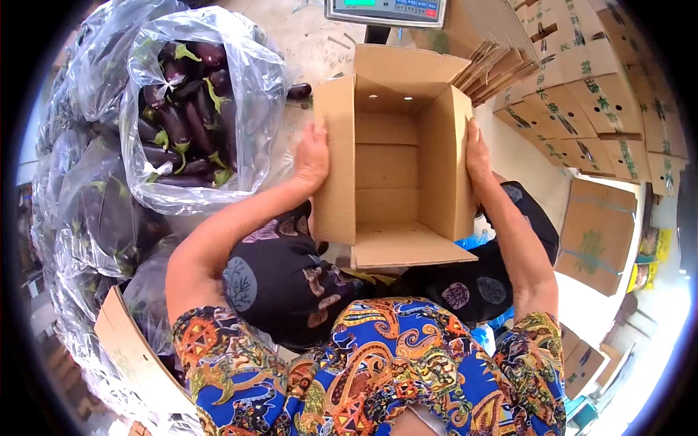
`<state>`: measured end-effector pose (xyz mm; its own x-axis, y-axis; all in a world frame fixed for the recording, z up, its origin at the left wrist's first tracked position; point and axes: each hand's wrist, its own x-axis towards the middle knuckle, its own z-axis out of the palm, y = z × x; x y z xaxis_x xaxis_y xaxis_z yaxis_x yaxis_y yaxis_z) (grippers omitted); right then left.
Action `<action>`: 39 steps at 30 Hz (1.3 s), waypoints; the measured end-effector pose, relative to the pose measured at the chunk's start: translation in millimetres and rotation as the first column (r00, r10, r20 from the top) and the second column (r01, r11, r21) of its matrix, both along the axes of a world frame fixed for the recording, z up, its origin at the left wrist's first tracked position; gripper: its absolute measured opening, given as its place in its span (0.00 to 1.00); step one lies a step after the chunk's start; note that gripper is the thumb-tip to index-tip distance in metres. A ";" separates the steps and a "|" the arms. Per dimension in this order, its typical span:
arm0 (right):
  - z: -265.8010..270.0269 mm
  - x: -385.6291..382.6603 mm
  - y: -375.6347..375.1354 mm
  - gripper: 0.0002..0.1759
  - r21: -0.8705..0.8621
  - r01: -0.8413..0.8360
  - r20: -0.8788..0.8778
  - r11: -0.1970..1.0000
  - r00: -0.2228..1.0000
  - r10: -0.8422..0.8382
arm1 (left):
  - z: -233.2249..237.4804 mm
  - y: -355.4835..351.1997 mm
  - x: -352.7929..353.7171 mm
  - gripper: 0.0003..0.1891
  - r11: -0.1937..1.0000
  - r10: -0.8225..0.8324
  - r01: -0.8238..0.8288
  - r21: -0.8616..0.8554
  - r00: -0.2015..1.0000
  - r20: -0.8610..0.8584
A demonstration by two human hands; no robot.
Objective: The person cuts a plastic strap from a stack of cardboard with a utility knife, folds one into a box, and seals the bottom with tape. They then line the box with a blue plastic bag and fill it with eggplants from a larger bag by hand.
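Observation:
An empty cardboard box (pixel 387 171) with its flaps open is held up between my two hands in the middle of the view. My left hand (pixel 311 156) presses on its left side, fingers bent round the outer face of the left flap. On the opposite side, my right hand (pixel 478 151) grips the right wall, the fingertips near the top edge of the flap. To the left of the box, a clear plastic bag (pixel 256 145) stands open, full of dark purple eggplants (pixel 190 120). One loose eggplant (pixel 299 91) lies between bag and box.
A digital scale (pixel 385 10) is at the top edge. Flattened cardboard (pixel 465 33) leans behind the box. Stacked printed cartons (pixel 582 87) stand at the upper right, with another carton (pixel 595 232) below them. More bagged eggplants (pixel 109 207) fill the left side.

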<state>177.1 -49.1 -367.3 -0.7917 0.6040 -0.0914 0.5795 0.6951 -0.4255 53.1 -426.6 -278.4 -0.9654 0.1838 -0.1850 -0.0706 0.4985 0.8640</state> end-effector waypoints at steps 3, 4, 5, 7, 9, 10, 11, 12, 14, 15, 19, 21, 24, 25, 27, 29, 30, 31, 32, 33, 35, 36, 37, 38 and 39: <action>14.9 -20.8 -63.8 0.35 -0.770 0.091 -0.166 0.632 0.927 -0.335 | -40.8 23.0 11.5 0.28 0.997 0.013 -0.001 0.083 0.988 -0.152; 5.1 -26.0 -73.3 0.34 -0.805 0.017 -0.209 0.594 0.927 -0.310 | -26.4 28.3 12.9 0.31 0.990 -0.038 0.031 0.136 0.998 0.050; -5.2 -31.2 -82.3 0.34 -0.835 -0.056 -0.251 0.548 0.924 -0.288 | -32.3 31.5 11.5 0.31 0.990 -0.044 0.031 0.138 0.995 0.094; -64.6 -19.6 -57.4 0.30 -0.453 -0.226 -0.246 0.862 0.961 0.123 | -43.7 33.6 18.8 0.32 0.988 -0.080 0.052 0.146 0.978 0.194; -53.5 -6.9 -40.1 0.29 -0.197 -0.309 -0.028 0.930 0.950 0.310 | -13.2 28.3 12.1 0.33 0.967 -0.150 0.084 0.240 0.950 0.272; -40.2 -6.9 -28.1 0.29 -0.166 -0.238 0.114 0.957 0.959 0.258 | -9.4 23.2 9.5 0.33 0.975 -0.121 0.074 0.212 0.968 0.219; 19.7 -18.3 -46.1 0.25 -0.038 -0.254 0.293 0.967 0.922 0.253 | -8.6 14.3 11.0 0.33 0.983 -0.082 0.051 0.177 0.982 0.171; 86.8 -31.1 -68.0 0.22 0.077 -0.301 0.467 0.951 0.853 0.232 | -24.3 -0.3 1.2 0.34 0.983 -0.150 0.139 0.116 0.984 0.096; 67.9 -21.1 -21.2 0.11 0.377 -0.594 0.359 0.710 0.801 0.480 | -12.4 -39.2 -8.1 0.29 0.938 -0.243 0.176 0.299 0.948 0.206; 71.7 -27.8 -0.9 0.10 0.218 -0.540 0.356 0.813 0.820 0.449 | 0.1 -62.0 -7.9 0.26 0.926 -0.282 0.156 0.343 0.891 0.356; 126.6 -37.8 3.1 0.13 0.241 -0.524 0.375 0.817 0.826 0.420 | -55.8 -148.7 54.3 0.20 0.973 0.173 -0.197 0.124 0.969 0.178; 143.5 -42.1 -3.4 0.18 0.252 -0.419 0.371 0.872 0.874 0.313 | -155.3 -190.3 117.6 0.16 0.949 0.245 -0.264 -0.172 0.962 -0.123; 159.2 -41.5 -2.3 0.25 0.219 -0.486 0.162 0.846 0.873 0.459 | -194.9 -207.1 226.6 0.14 0.950 0.301 -0.278 -0.141 0.933 0.194; 162.8 -42.5 -9.0 0.27 0.126 -0.449 0.107 0.885 0.893 0.438 | -171.9 -200.2 248.0 0.13 0.932 0.229 -0.137 -0.336 0.940 0.252; 172.3 -43.9 -27.1 0.31 -0.065 -0.363 0.016 0.929 0.931 0.365 | -142.8 -182.6 278.2 0.13 0.913 0.220 -0.063 -0.403 0.908 0.356; 177.4 -47.9 -40.3 0.38 -0.095 -0.355 0.097 0.930 0.926 0.364 | -127.6 -163.2 285.9 0.13 0.911 0.243 -0.078 -0.405 0.895 0.374; 176.0 -48.7 -41.3 0.40 -0.058 -0.383 0.134 0.922 0.912 0.387 | -122.2 -157.2 284.5 0.13 0.909 0.253 -0.085 -0.407 0.890 0.380; 176.3 -54.8 -37.9 0.42 -0.021 -0.410 0.167 0.912 0.898 0.407 | -118.7 -150.5 281.3 0.14 0.909 0.263 -0.095 -0.406 0.886 0.383; 178.0 -61.2 -30.6 0.48 0.010 -0.425 0.247 0.905 0.878 0.410 | -116.1 -147.4 278.1 0.14 0.909 0.268 -0.098 -0.406 0.882 0.387; 183.1 -68.1 -32.0 0.48 -0.021 -0.395 0.284 0.918 0.878 0.384 | -113.3 -144.1 275.8 0.14 0.911 0.271 -0.103 -0.400 0.879 0.392; 197.9 -85.4 -38.8 0.48 -0.081 -0.312 0.369 0.947 0.873 0.319 | -109.2 -140.9 270.2 0.14 0.914 0.265 -0.092 -0.395 0.873 0.410; 205.6 -91.0 -45.8 0.51 -0.145 -0.173 0.397 0.974 0.892 0.217 | -107.4 -140.6 268.3 0.14 0.915 0.259 -0.083 -0.395 0.871 0.417; 205.0 -90.4 -49.7 0.51 -0.176 -0.130 0.426 0.976 0.884 0.194 | -105.1 -139.6 267.3 0.14 0.917 0.253 -0.073 -0.393 0.868 0.428; 205.6 -90.5 -48.7 0.52 -0.202 -0.081 0.452 0.976 0.877 0.167 | -102.0 -140.8 267.6 0.14 0.917 0.251 -0.065 -0.394 0.862 0.440; 208.9 -85.3 -46.8 0.52 -0.223 -0.025 0.478 0.975 0.868 0.132 | -101.6 -142.9 264.1 0.14 0.917 0.247 -0.055 -0.396 0.857 0.453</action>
